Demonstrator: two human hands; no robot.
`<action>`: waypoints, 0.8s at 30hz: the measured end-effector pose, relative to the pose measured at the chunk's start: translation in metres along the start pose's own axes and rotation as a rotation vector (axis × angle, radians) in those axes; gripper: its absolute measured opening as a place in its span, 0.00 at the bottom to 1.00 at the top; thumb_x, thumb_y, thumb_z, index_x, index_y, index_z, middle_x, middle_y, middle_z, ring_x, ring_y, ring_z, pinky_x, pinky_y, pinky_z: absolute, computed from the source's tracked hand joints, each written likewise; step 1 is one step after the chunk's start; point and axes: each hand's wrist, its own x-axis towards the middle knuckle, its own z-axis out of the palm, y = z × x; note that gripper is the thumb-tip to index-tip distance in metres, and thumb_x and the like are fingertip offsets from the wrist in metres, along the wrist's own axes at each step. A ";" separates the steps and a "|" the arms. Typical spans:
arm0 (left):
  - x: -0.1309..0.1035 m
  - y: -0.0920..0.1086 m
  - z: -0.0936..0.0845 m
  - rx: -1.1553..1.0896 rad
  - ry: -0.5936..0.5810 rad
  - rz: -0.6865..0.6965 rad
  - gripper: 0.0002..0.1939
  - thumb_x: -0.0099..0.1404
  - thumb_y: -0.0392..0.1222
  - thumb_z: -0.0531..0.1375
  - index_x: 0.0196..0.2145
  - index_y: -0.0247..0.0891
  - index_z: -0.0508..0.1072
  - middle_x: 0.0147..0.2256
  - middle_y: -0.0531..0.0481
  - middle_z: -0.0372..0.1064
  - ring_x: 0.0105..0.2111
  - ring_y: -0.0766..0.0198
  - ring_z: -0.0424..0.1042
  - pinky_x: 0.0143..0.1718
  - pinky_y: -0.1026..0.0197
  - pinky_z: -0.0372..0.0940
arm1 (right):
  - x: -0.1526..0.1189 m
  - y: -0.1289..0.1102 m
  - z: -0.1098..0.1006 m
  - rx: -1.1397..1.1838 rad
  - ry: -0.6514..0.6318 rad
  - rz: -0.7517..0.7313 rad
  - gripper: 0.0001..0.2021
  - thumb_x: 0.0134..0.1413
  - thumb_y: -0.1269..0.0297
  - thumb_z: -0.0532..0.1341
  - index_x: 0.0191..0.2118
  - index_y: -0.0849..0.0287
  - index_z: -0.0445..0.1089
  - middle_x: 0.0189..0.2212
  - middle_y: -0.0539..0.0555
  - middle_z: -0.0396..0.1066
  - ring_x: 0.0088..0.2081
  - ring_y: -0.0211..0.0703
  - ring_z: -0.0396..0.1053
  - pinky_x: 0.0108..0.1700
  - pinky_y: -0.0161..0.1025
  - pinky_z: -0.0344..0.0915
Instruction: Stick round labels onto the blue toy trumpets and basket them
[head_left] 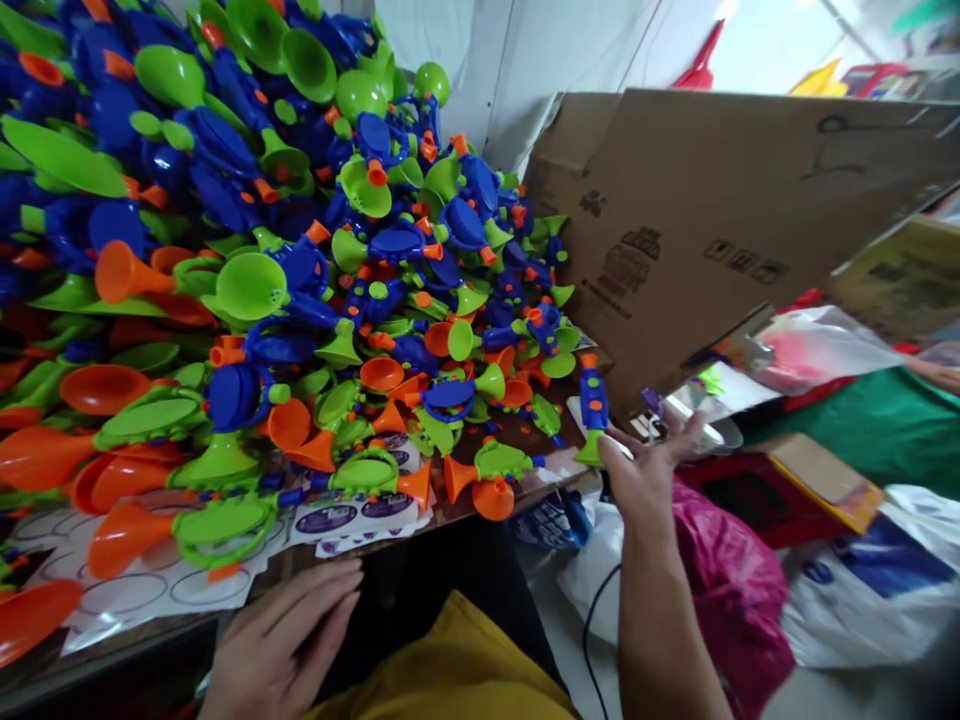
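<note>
My right hand (649, 475) is stretched forward past the right end of the table, its fingers spread. At its thumb is a blue toy trumpet (592, 400) with an orange mouthpiece and a green bell; the bell is beside or just touching the thumb, and no fingers wrap round it. In front of my body, my left hand (289, 635) rests near the table's front edge with its fingers extended and nothing visible in them. Closest to it are a sheet of purple oval stickers (326, 518) and a green toy trumpet (225, 525) with an orange bell.
A large heap of blue, green and orange toy trumpets (300, 270) covers the table. Used sticker backing (124, 595) lies along its front edge. A big cardboard box (697, 200) stands at the right. Beyond my right arm are a pink bag (739, 600) and white bags (874, 610).
</note>
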 end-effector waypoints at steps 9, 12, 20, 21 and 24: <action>0.061 0.032 0.042 -1.202 -0.051 -0.550 0.43 0.58 0.70 0.78 0.64 0.47 0.80 0.65 0.37 0.78 0.60 0.38 0.82 0.59 0.40 0.80 | -0.086 -0.116 0.036 1.068 -1.214 0.196 0.60 0.60 0.46 0.76 0.82 0.23 0.33 0.85 0.64 0.43 0.48 0.51 0.86 0.40 0.50 0.86; 0.059 0.037 0.027 -1.170 0.096 -0.603 0.32 0.60 0.65 0.78 0.55 0.45 0.84 0.57 0.40 0.84 0.55 0.42 0.85 0.58 0.40 0.80 | -0.090 -0.120 0.061 1.105 -1.303 0.228 0.59 0.60 0.49 0.77 0.81 0.19 0.33 0.85 0.62 0.43 0.46 0.47 0.86 0.43 0.50 0.86; 0.048 0.040 0.018 -1.006 0.450 -0.769 0.42 0.65 0.59 0.77 0.71 0.51 0.69 0.68 0.38 0.76 0.66 0.41 0.78 0.65 0.40 0.76 | -0.098 -0.157 0.081 1.005 -1.048 0.065 0.54 0.70 0.56 0.71 0.80 0.17 0.29 0.86 0.58 0.32 0.53 0.48 0.84 0.34 0.38 0.84; 0.047 0.039 0.019 -0.993 0.467 -0.778 0.45 0.66 0.60 0.75 0.74 0.52 0.65 0.68 0.37 0.74 0.66 0.41 0.77 0.66 0.39 0.75 | -0.101 -0.163 0.082 0.991 -1.022 0.035 0.53 0.71 0.57 0.69 0.80 0.17 0.28 0.86 0.58 0.31 0.54 0.48 0.84 0.32 0.37 0.83; 0.043 0.038 0.018 -0.842 0.543 -0.775 0.45 0.73 0.59 0.69 0.79 0.53 0.55 0.73 0.36 0.67 0.68 0.44 0.75 0.67 0.43 0.74 | -0.111 -0.178 0.086 0.967 -0.962 -0.045 0.53 0.72 0.62 0.66 0.80 0.19 0.27 0.86 0.58 0.31 0.54 0.48 0.84 0.31 0.37 0.83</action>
